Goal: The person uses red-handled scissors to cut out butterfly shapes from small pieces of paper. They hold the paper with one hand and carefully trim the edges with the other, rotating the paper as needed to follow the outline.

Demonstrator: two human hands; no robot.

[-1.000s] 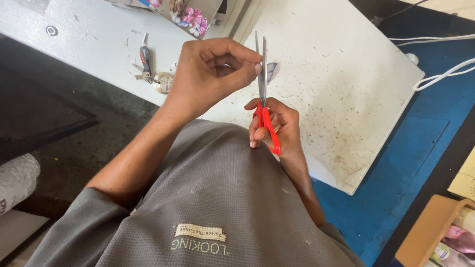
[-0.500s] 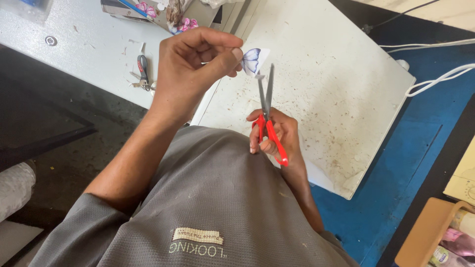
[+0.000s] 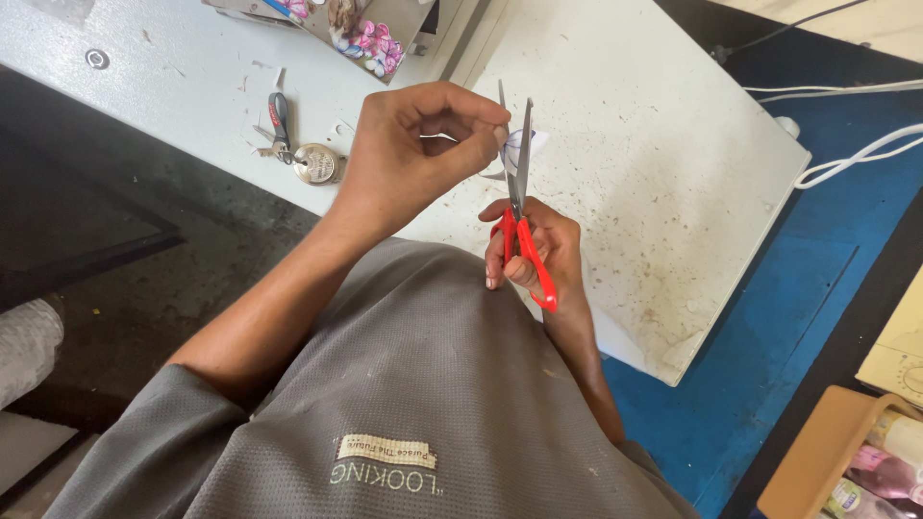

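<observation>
Left hand (image 3: 404, 159): pinched a small white paper cutout (image 3: 524, 149) between fingertips.
Right hand (image 3: 534, 250): gripped red-handled scissors (image 3: 519, 207), blades parted around the cutout.
Cutout: held above the white table (image 3: 663, 144).
Nearby: keys (image 3: 293, 144) on the table.

**Scissors and paper cutout over the white table**

We see red-handled scissors (image 3: 519, 216) standing nearly upright, handles near and low, the two silver blades pointing to the far side and slightly parted. Between the blades, near their upper part, sits a small white paper cutout (image 3: 524, 146) with a faint bluish drawing; it shows mostly to the right of the blades, its left part hidden.
</observation>
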